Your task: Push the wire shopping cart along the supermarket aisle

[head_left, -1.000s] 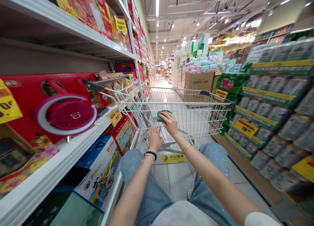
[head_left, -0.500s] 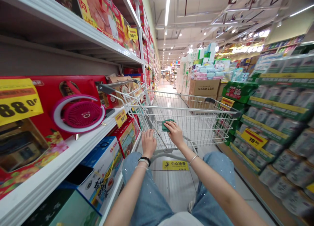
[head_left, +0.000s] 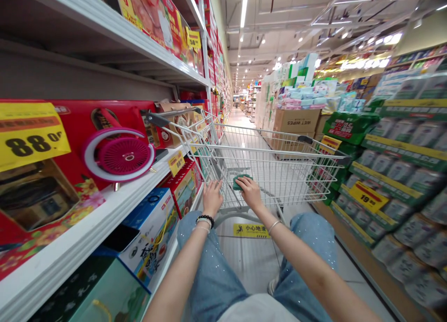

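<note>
Gripping the near end of a wire shopping cart (head_left: 279, 182), the left hand (head_left: 212, 198) sits closed, fingers curled over the bar, with a black beaded bracelet (head_left: 206, 219) at the wrist. Just to its right, the right hand (head_left: 249, 193) lies palm down, closed over a green grip (head_left: 238, 182) on the cart. Left of the hands, a white shelf edge (head_left: 87, 222) runs close beside the basket, carrying a red gift box (head_left: 42, 112) with a pink fan (head_left: 118, 154) on its front. Ahead and right of the right hand, the basket's far corner nears stacked green-labelled cans (head_left: 398, 163). A slight drift left could snag the basket on the shelf and knock boxes down; a swing right could topple cans. Below the hands, a yellow caution sticker (head_left: 251, 230) on the floor warns of slipping, so a slick patch could jolt the cart sideways.
</note>
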A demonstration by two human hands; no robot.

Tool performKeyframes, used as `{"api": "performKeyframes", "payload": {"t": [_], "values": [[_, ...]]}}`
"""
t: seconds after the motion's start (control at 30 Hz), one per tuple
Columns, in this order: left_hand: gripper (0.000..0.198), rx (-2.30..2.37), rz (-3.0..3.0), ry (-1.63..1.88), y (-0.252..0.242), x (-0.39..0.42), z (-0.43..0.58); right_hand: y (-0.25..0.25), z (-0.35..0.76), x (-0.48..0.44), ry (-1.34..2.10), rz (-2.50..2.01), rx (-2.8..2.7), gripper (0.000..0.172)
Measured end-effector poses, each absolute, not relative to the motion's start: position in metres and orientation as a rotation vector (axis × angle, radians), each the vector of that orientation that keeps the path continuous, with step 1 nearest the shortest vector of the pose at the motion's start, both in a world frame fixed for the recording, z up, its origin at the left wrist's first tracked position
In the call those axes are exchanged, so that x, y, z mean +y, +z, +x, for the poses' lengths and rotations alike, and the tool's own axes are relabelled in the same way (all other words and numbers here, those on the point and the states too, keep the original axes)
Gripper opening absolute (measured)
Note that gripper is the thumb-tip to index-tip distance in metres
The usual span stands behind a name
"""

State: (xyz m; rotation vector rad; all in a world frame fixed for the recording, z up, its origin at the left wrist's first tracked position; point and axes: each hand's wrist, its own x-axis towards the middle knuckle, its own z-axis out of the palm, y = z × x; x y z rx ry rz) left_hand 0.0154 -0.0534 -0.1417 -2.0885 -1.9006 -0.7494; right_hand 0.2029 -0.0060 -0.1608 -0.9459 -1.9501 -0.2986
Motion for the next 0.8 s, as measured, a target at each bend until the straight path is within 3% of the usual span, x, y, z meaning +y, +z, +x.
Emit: {"api": "performKeyframes", "payload": {"t": [0.27,0.53,0.8], "values": [[0.064,-1.898,-2.117,-0.738,-0.143,-0.055,0.020,-0.084,0.152,0.004,-0.328,-0.818,-1.938,0.049],[0.061,-1.882,-2.102,-0.794,-0.144,-0.057,0.023,-0.104,0.160,-0.004,-0.324,-0.887,-1.988,0.041],[0.061,-1.866,-2.092,-0.809,-0.148,-0.053,0.020,-0.099,0.162,0.001,-0.326,-0.819,-2.016,0.047]]}}
